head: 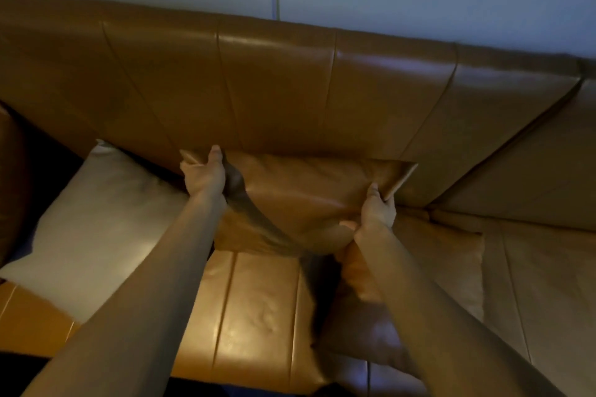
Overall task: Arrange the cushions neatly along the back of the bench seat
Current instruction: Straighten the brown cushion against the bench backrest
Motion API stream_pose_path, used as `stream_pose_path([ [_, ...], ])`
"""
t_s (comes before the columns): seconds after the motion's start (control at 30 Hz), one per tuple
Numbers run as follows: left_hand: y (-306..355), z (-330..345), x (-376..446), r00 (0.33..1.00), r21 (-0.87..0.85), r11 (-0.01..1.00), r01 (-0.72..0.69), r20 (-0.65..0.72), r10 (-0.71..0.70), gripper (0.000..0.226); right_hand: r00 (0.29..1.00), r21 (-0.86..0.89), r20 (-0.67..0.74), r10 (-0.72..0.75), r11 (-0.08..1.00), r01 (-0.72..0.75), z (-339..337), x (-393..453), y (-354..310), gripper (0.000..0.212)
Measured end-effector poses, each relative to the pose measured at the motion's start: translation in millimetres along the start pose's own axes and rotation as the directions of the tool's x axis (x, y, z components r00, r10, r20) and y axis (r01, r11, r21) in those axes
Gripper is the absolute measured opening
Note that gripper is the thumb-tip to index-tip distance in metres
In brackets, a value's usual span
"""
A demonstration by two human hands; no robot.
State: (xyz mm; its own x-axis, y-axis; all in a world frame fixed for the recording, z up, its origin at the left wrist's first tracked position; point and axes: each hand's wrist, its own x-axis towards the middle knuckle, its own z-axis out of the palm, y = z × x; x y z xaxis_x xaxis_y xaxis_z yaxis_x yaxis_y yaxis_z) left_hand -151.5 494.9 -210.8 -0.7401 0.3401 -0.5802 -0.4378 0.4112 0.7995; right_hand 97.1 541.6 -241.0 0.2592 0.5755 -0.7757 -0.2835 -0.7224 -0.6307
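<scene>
Landmark: backrest (290, 84) of the bench.

Tan cushion (306, 200) is held up against the foot of the backrest, its top edge touching it, its lower edge off the seat (258, 309). Left hand (203, 172) is closed on the cushion's upper-left corner, thumb up along the edge; right hand (377, 213) is closed on the right edge just below the upper-right corner. Judgement: the two-corner hold keeps the soft cover stretched flat and square, so it can be stood upright against the backrest rather than slumping.

Pale cushion (96, 222) leans at the backrest's foot, just left of the tan one and tilted; it looks placed, though not straight.

Third cushion (419, 267) lies flat on the seat, forward of the backrest and below the right hand, partly under the right forearm. Judgement: not yet arranged.

Step in hand: seating the tan cushion. It should drop down and close up beside the pale one. Risk: slick cover, may slide forward once let go.
</scene>
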Motion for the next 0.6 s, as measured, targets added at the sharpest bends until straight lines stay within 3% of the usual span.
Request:
stream_pose_path([
  [0.3,-10,17,39,0.991,0.023,0.998,0.066,0.114,-0.068,0.084,0.99,-0.184,-0.086,-0.11,0.979,0.092,33,25,-27,0.059],
  [0.47,0,25,59,0.957,-0.038,0.982,0.183,0.234,-0.17,0.116,0.992,-0.277,0.105,-0.068,0.956,0.094,25,42,-36,0.09],
  [0.53,4,35,58,0.975,0.043,0.985,0.167,0.142,-0.172,0.109,0.986,-0.338,0.157,-0.06,0.935,0.111,19,44,-37,0.094],
  [0.6,7,49,52,0.991,0.136,0.982,0.134,-0.037,-0.13,0.092,0.973,-0.336,0.215,-0.081,0.93,0.151,3,46,-33,0.089],
])
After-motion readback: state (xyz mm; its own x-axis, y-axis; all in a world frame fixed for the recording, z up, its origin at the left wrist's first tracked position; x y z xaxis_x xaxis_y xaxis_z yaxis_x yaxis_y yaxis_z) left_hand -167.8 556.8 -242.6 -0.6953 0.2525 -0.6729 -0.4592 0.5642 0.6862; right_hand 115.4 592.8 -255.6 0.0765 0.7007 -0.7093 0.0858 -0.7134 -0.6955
